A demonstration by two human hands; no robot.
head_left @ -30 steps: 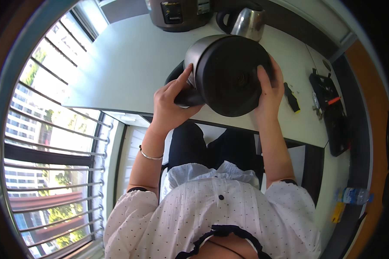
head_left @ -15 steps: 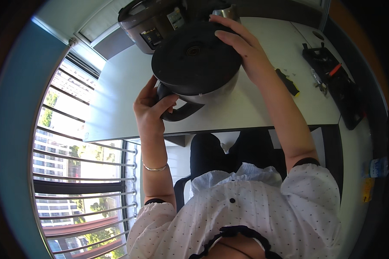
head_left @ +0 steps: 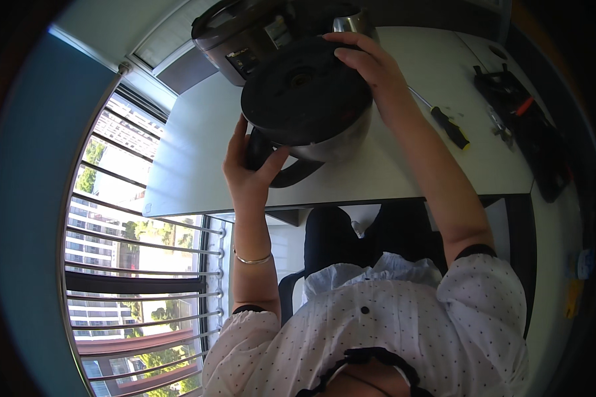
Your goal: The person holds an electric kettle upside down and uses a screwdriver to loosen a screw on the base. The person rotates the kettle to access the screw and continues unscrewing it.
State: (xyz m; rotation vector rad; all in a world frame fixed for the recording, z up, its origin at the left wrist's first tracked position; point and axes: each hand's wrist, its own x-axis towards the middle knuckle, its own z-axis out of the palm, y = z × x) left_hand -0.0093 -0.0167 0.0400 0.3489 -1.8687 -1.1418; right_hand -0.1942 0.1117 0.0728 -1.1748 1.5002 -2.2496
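An electric kettle (head_left: 304, 86) is held over the white table with its round black underside facing up toward me. A ring-shaped socket shows at the middle of that underside, and the silver body is partly visible below the rim. My left hand (head_left: 248, 165) is at the black handle (head_left: 298, 173) on the near left, thumb on one side and fingers partly hidden behind it. With its fingers over the far right rim, my right hand (head_left: 372, 65) grips the kettle from the other side. To the right of it lies a black-and-yellow screwdriver (head_left: 450, 128).
Behind the kettle stands a dark rice cooker (head_left: 245, 46), beside a shiny metal vessel (head_left: 351, 21). A black tool case (head_left: 526, 126) with a red-handled tool lies at the table's right. Barred windows (head_left: 139, 245) are on the left, and the table's front edge (head_left: 371, 204) runs before my lap.
The whole view has shifted slightly, so things sit a little farther right. More of the screwdriver shows beside my right forearm. Both hands keep hold of the kettle.
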